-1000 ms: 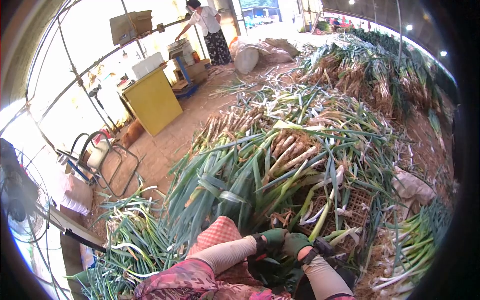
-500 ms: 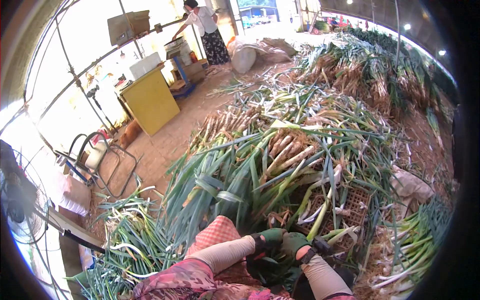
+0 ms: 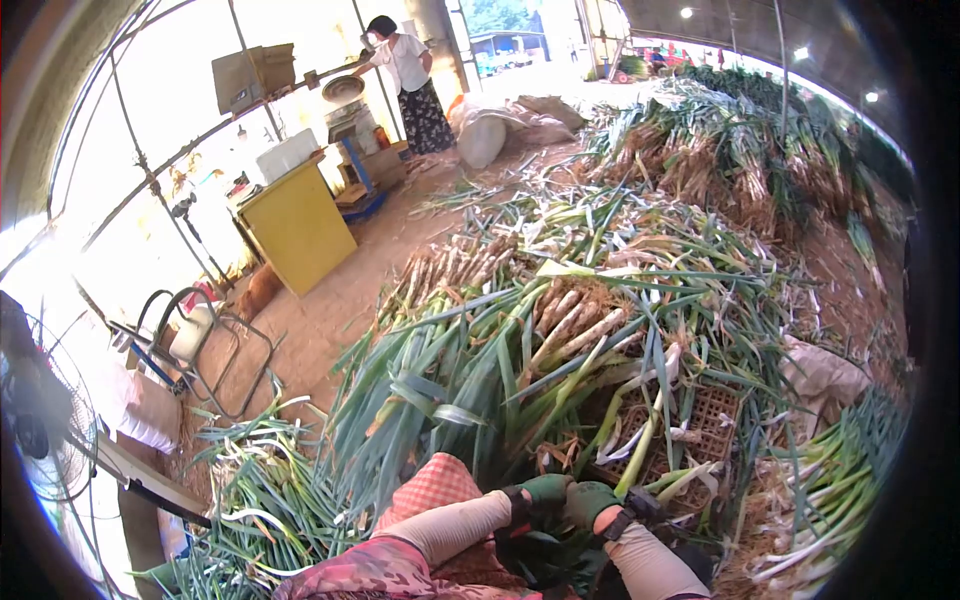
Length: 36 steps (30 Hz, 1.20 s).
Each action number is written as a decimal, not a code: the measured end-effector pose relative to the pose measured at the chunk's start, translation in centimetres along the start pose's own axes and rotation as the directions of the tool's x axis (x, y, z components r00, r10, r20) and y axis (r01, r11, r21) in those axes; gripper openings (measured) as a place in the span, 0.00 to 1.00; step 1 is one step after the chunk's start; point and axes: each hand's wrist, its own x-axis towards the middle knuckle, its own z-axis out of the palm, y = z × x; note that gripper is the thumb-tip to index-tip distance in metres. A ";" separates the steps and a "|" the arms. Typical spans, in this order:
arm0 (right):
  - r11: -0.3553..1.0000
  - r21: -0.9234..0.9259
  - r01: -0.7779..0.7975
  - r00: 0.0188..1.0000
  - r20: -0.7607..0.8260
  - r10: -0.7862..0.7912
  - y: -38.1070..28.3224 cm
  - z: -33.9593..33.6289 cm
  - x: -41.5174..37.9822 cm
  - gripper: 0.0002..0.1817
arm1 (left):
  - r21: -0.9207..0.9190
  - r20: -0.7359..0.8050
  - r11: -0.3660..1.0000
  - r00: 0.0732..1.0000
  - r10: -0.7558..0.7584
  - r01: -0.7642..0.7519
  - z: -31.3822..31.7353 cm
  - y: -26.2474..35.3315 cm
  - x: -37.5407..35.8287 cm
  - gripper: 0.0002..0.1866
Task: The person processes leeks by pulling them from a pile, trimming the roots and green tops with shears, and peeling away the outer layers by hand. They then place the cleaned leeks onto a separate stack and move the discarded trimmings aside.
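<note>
My left hand (image 3: 547, 488), in a green glove, is closed, its fingers curled toward my other hand. Right against it is my right hand (image 3: 592, 503), also green-gloved and closed, with a black band at the wrist. Whatever the fingers grip is hidden by the gloves. Just beyond both hands lies a heap of long green onions (image 3: 440, 350), leaves toward me on the left. A loose green onion stalk (image 3: 645, 440) slants down close to my right hand. Behind it, a brown plastic crate (image 3: 712, 415) shows among scattered leaves.
A smaller green onion pile (image 3: 265, 490) lies at left, another pile (image 3: 835, 490) at right. Large bundles (image 3: 700, 150) are stacked at the back right. A fan (image 3: 45, 400), metal chair frame (image 3: 235, 350) and yellow table (image 3: 298, 225) line the left. A person (image 3: 408, 75) stands behind.
My hands stay together, nearly unmoved. The view has tilted slightly. The person at the back now stands more upright, and a round lid-like thing shows by that person's outstretched hand.
</note>
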 end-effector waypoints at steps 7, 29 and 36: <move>1.000 -0.001 -0.005 0.999 -0.034 0.005 0.4 0.9 0.0 0.21 | 0.080 -0.006 0.997 1.000 0.006 -0.005 -0.1 0.5 -0.4 0.20; 1.000 -0.024 0.001 0.997 -0.072 -0.003 0.3 -0.1 0.2 0.17 | 0.044 -0.204 0.999 0.979 0.032 -0.023 0.3 -0.1 -0.1 0.25; 0.999 -0.027 0.018 1.000 -0.002 -0.018 -0.3 0.0 -0.3 0.17 | 0.121 -0.134 0.992 0.991 -0.005 0.021 0.4 0.5 -0.8 0.15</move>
